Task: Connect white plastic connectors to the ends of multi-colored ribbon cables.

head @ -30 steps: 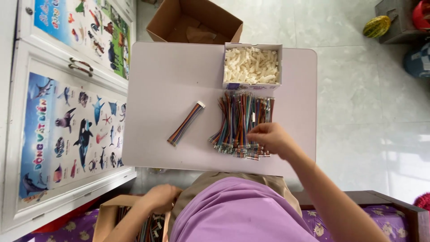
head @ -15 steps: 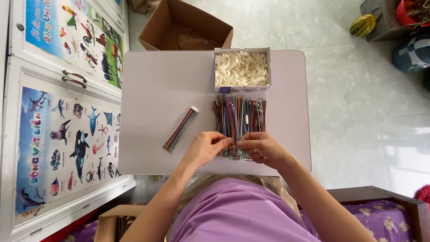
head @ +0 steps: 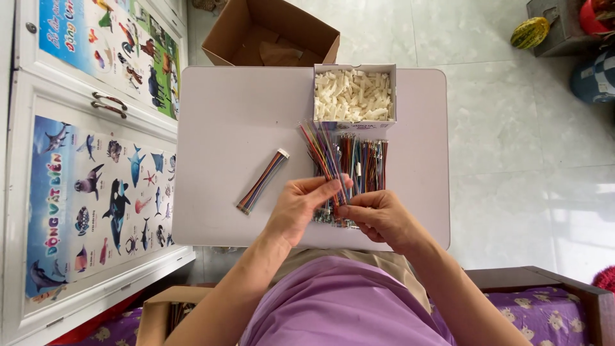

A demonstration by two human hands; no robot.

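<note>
Between both hands, pinched at the fingertips: fanned coloured wires over table.

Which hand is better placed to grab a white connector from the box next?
Right, probably. The left hand pinches the lifted coloured wires; the right hand rests on the wire pile, directly below the box of white connectors.

My table: small, pale, rounded corners | far edge: my open box of white connectors | middle: my pile of coloured wires | left of it: my finished wire harness, lying diagonally
</note>
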